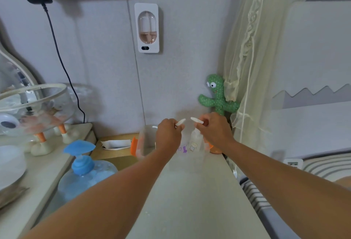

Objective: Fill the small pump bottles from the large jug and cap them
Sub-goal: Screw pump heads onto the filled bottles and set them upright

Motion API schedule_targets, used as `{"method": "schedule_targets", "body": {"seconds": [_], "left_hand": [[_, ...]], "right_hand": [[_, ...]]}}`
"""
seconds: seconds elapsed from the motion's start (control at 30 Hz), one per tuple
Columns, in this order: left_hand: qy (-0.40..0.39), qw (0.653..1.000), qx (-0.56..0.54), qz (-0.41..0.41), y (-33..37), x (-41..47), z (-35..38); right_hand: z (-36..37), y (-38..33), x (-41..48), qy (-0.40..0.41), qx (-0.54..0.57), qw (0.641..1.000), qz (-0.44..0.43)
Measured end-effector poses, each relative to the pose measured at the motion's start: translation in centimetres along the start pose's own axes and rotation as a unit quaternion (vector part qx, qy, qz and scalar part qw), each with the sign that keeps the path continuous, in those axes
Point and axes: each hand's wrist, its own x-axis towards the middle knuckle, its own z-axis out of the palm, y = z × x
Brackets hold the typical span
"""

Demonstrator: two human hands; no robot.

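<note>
Two small clear pump bottles stand at the far end of a pale shelf (pixel 199 191), one with purple print (pixel 182 148), one with a cartoon figure (pixel 194 141). My left hand (pixel 168 134) grips the white pump head (pixel 180 122) of the left bottle. My right hand (pixel 214 130) grips the white pump head (pixel 196 120) of the right bottle. The two nozzles point toward each other. A clear jug with an orange handle (pixel 145 141) stands just left of the bottles, partly behind my left hand.
A green plush cactus (pixel 218 96) sits in the corner behind my right hand, beside a lace curtain (pixel 250 67). A big blue water bottle with a pump (pixel 83 174) stands lower left. A tissue box (pixel 115 144) and a glass fishbowl (pixel 36 105) are at the left.
</note>
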Motion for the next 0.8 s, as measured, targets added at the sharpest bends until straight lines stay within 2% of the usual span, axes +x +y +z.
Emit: {"method": "schedule_targets", "body": {"seconds": [0.37,0.8], "left_hand": [[-0.033,0.998,0.047,-0.010,-1.9,-0.2,1.5],[-0.032,0.997,0.060,-0.025,-2.6,-0.4,2.1]], "right_hand": [[2.7,1.4,0.1,-0.050,-0.124,0.991,-0.006],[3.6,1.4,0.0,-0.067,-0.159,0.985,0.020]]}}
